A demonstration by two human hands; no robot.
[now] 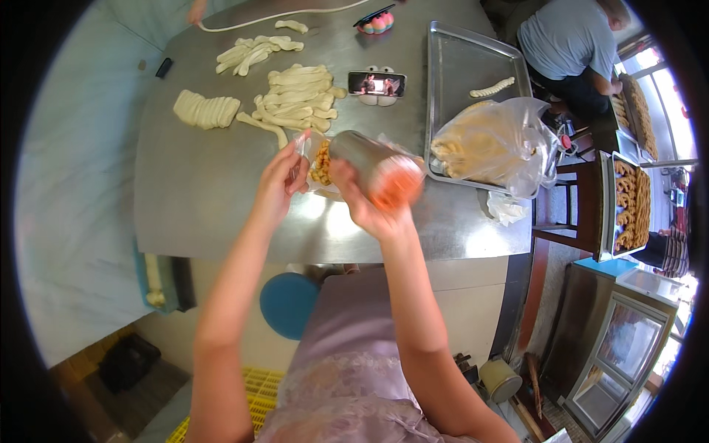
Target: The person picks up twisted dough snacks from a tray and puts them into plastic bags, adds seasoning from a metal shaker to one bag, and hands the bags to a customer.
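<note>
My left hand pinches the edge of a clear plastic bag or wrapper above the steel table. Small golden-brown fried pieces show in the clear plastic between my hands. My right hand grips a cylindrical container, silvery grey with a blurred orange-and-white end. It is tilted, its grey end towards the fried pieces and its orange end towards me. Beyond my hands lie several pale dough strips, some twisted or overlapping. A folded dough stack sits to their left.
A phone stands on the steel table. At right, a metal tray holds one dough twist and a plastic bag of fried twists. Another person works beyond it. A blue stool is below the table edge.
</note>
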